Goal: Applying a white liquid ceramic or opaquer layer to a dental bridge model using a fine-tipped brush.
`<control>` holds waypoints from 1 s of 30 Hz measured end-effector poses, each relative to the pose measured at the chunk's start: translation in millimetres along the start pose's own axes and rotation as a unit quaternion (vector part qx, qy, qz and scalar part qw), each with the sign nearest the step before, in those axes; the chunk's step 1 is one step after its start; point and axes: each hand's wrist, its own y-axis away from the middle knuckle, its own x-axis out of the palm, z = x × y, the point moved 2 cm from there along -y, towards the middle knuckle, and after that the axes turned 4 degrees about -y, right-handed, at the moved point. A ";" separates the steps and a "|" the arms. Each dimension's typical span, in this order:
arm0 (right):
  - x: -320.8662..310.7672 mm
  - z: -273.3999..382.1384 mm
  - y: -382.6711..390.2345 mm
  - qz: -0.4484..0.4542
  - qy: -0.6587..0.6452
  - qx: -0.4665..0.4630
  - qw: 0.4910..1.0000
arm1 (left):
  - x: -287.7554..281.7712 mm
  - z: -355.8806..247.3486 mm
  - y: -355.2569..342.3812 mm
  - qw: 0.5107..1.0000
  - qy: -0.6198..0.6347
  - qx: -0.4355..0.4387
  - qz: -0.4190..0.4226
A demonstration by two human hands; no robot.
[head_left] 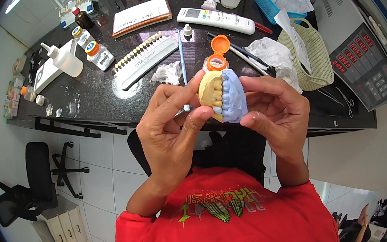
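I have the two dental casts pressed together in front of my chest, above the near edge of the counter [103, 91]: the yellow cast [210, 92] on my left, the blue cast [234, 96] on my right, their rows of teeth meeting along a seam that runs up and down between them. My left hand [170, 128] is closed on the yellow one, thumb tip on its lower edge and fingertips curled over its top. My right hand [274, 108] is closed on the blue one, fingers wrapped round its back, thumb coming in under it.

To seat them well, I judge I should keep the squeeze even from both sides and let the teeth find their own fit rather than force them; plaster cusps chip easily. I want no rocking along the seam and no gap at the top or bottom. My fingertips should stay on the bases, off the teeth, so I can see the contact line.

Just behind the casts stands a small jar with its orange flip lid [219, 44] open, and I should not knock it. Further back lie a tooth shade guide [145, 59], a white remote control [216, 20], crumpled tissue [270, 53] and a cream basket [313, 55].
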 end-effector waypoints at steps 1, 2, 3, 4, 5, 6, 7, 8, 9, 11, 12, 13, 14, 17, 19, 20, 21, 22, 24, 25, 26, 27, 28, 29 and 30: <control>0.5 -0.9 -0.6 -0.002 0.005 -0.009 1.000 | 0.9 -1.2 0.5 1.000 -0.005 -0.008 -0.014; 0.4 -1.6 -0.9 -0.004 0.010 -0.018 1.000 | 1.5 -1.8 1.1 0.999 -0.011 -0.016 -0.027; -0.4 -3.2 -1.7 -0.003 0.009 -0.018 1.000 | 1.8 -1.3 0.9 0.999 -0.012 -0.017 -0.028; -0.9 -4.7 -2.4 0.004 0.011 -0.017 1.000 | 1.8 -1.5 0.8 0.998 -0.046 -0.003 -0.032; -1.3 -5.7 -3.0 0.011 0.012 -0.017 1.000 | 2.1 -2.0 0.8 0.996 -0.079 0.012 -0.036; -1.1 -6.8 -3.5 0.011 0.011 -0.016 1.000 | 2.8 -2.5 1.2 0.996 -0.081 0.011 -0.037; -0.4 -7.7 -3.8 0.011 0.012 -0.018 1.000 | 3.7 -3.6 2.0 0.998 -0.053 0.001 -0.042; 0.0 -8.3 -4.0 0.012 0.012 -0.021 1.000 | 4.2 -4.2 3.3 0.999 -0.025 -0.009 -0.047; 0.2 -8.4 -4.2 0.012 0.010 -0.020 1.000 | 2.6 -2.8 6.1 0.999 -0.024 -0.018 -0.030; 0.7 -8.1 -4.8 0.018 0.031 -0.022 0.999 | 2.0 -5.6 9.5 0.999 -0.031 -0.009 -0.026; 0.3 -8.2 -5.1 0.018 0.030 -0.022 0.999 | 2.4 -6.7 10.1 0.999 -0.035 0.000 -0.020; 0.0 -7.9 -5.6 0.020 0.041 -0.033 0.998 | 3.1 -7.1 10.2 0.999 -0.035 0.000 -0.020; -0.2 -7.6 -6.0 0.023 0.053 -0.043 0.997 | 4.3 -7.7 10.1 0.998 -0.067 0.008 -0.020; 0.4 -7.9 -7.0 0.010 0.073 -0.060 0.995 | 8.5 -8.0 10.3 0.993 -0.109 0.014 -0.032; 0.3 -8.6 -7.3 0.010 0.071 -0.063 0.995 | 8.9 -7.8 10.4 0.992 -0.118 0.014 -0.043; 0.1 -8.9 -7.3 0.009 0.071 -0.066 0.995 | 9.0 -7.1 10.8 0.993 -0.106 0.001 -0.040; 0.4 -9.0 -7.3 0.012 0.069 -0.067 0.995 | 8.9 -7.2 11.1 0.995 -0.095 -0.011 -0.039; 0.5 -9.0 -6.9 0.011 0.069 -0.067 0.995 | 10.7 -8.0 11.3 0.994 -0.097 -0.009 -0.042; 0.6 -9.6 -6.6 0.012 0.070 -0.068 0.995 | 14.9 -9.9 11.5 0.996 -0.045 0.002 -0.073; 0.5 -9.8 -6.3 0.013 0.072 -0.078 0.994 | 14.9 -10.4 11.3 0.996 -0.046 0.003 -0.075; 0.4 -9.7 -6.1 0.013 0.075 -0.089 0.993 | 14.7 -10.4 10.9 0.997 -0.033 -0.007 -0.075; 0.6 -9.4 -6.1 0.016 0.074 -0.090 0.993 | 14.2 -10.8 10.7 0.997 -0.022 -0.016 -0.077; 0.6 -8.9 -6.0 0.019 0.075 -0.094 0.993 | 13.2 -10.3 10.8 0.996 -0.023 -0.015 -0.079; 0.7 -8.4 -5.7 0.021 0.076 -0.097 0.992 | 11.8 -8.4 11.1 0.996 -0.041 -0.020 -0.081; 0.6 -7.9 -5.3 0.023 0.075 -0.098 0.992 | 10.7 -7.5 10.9 0.995 -0.057 -0.025 -0.081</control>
